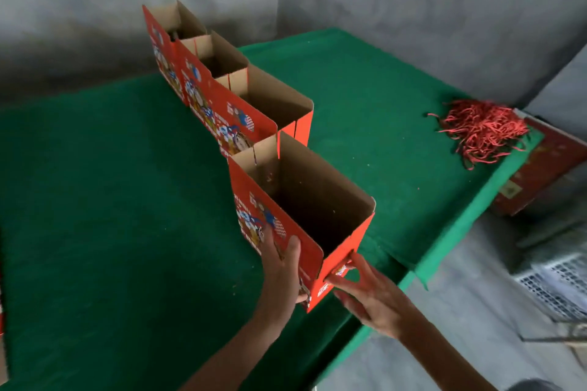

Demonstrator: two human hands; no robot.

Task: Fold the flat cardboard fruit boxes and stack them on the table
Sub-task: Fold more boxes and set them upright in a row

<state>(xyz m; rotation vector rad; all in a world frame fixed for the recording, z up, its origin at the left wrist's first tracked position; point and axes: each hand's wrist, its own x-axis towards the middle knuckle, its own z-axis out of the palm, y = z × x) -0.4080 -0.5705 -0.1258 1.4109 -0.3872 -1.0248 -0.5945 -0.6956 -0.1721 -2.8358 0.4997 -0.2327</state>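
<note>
Several folded red cardboard fruit boxes stand upright in a row on the green table (111,200), tops open, brown inside. The nearest box (305,200) stands by the table's right edge. My left hand (281,267) presses flat against its printed long side near the front corner. My right hand (365,289) touches the short end panel with fingertips and thumb. Behind it stand a second box (263,105), a third box (212,60) and the farthest box (171,22).
A heap of red cords (479,130) lies at the table's right edge. Beyond that edge a red flat carton (540,168) leans low, and a white mesh crate (559,279) sits on the floor. Grey walls close the back.
</note>
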